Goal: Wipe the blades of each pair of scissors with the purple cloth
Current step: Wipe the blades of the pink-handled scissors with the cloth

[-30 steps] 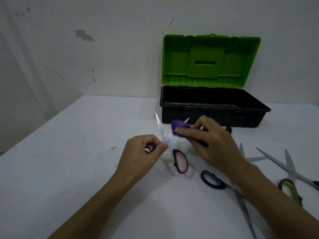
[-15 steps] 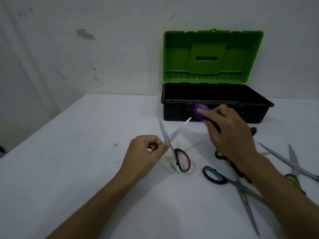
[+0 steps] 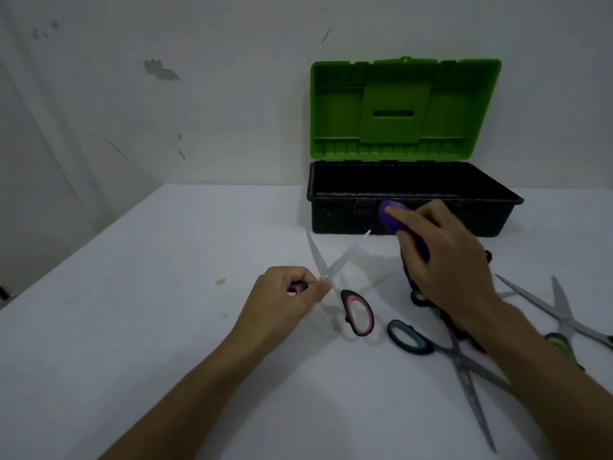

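On the left I saw my left hand (image 3: pixel 285 293) curled around one handle of the red-and-black scissors (image 3: pixel 335 277), grasping it just above the white table (image 3: pixel 132 327). These scissors were spread wide, the two blades making an X that pointed away from me, and the free handle loop hung down toward the table surface. More to the right, my right hand (image 3: pixel 444 260) was held over the table, its fingers wrapped around the purple cloth (image 3: pixel 393 217); the cloth stood apart from the blades, near the tip of the right blade but not touching it. Behind the hand, the black toolbox (image 3: pixel 345 214) stood against the wall with its green lid (image 3: pixel 404 107) raised upright. Under my right forearm lay the blue-handled scissors (image 3: pixel 411 338), open, blades pointing toward me. Beside them I noticed something black, partly hidden by my wrist, which I could not identify. At the far right lay the green-handled scissors (image 3: pixel 560 317), also open.
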Tool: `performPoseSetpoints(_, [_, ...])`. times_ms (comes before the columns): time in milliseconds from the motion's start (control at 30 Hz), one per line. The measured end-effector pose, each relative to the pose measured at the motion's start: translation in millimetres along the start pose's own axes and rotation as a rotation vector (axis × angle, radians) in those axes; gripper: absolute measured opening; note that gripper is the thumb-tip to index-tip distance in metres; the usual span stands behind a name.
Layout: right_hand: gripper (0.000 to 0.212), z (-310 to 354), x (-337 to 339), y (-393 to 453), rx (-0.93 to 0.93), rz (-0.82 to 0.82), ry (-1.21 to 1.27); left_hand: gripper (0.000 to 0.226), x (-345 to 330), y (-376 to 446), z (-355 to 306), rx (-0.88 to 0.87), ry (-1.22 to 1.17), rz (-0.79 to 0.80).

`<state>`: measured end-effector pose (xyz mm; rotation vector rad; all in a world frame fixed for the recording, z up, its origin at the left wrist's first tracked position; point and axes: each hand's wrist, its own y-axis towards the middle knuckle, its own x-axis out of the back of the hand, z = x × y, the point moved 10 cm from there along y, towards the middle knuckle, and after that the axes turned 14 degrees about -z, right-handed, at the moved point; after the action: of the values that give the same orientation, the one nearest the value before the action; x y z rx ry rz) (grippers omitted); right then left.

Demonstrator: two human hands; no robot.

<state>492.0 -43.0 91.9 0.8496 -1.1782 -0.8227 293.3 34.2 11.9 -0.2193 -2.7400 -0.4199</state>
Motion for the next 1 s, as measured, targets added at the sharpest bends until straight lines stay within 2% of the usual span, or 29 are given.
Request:
performPoseSetpoints(100, [0.046,26,-4,-10,0.058,0.059,0.127,0.030,-2,1,8,0.096,-0.025,-0.008])
performPoseSetpoints(233, [0.050,57,-29,-28,0.076,0.199,0.266,0.022,-1,-2,9,0.196,-0.191,-0.011])
performPoseSetpoints(333, [0.047,60,-30,-31,0.078,0.186,0.293,0.017,-1,-4,5,0.212,-0.256,-0.005])
performPoseSetpoints(467, [0.039,65,-20,-24,0.221,0.129,0.193,0.013,-1,-4,3,0.129,-0.128,-0.020])
performPoseSetpoints(600, [0.030,84,-21,-32,0.424,0.189,0.121,0.008,-1,-8,-10,-0.070,0.008,-0.026])
performPoseSetpoints(733, [0.035,69,-18,-14,0.329,0.101,0.002,0.013,7,-8,-23,-0.217,0.120,-0.078])
performPoseSetpoints(833, [0.033,48,-1,4,0.205,-0.029,-0.112,0.019,2,-8,-20,-0.179,0.093,-0.025])
performPoseSetpoints(900, [0.030,44,12,7,0.178,-0.082,-0.095,0.022,-2,-7,-15,-0.152,0.098,0.009])
performPoseSetpoints(933, [0.030,46,14,5,0.194,-0.065,-0.049,0.024,-3,-6,-13,-0.145,0.104,0.021])
performPoseSetpoints(1000, [0.032,61,4,-8,0.253,0.077,0.064,0.026,-5,-6,-11,-0.137,0.104,0.041])
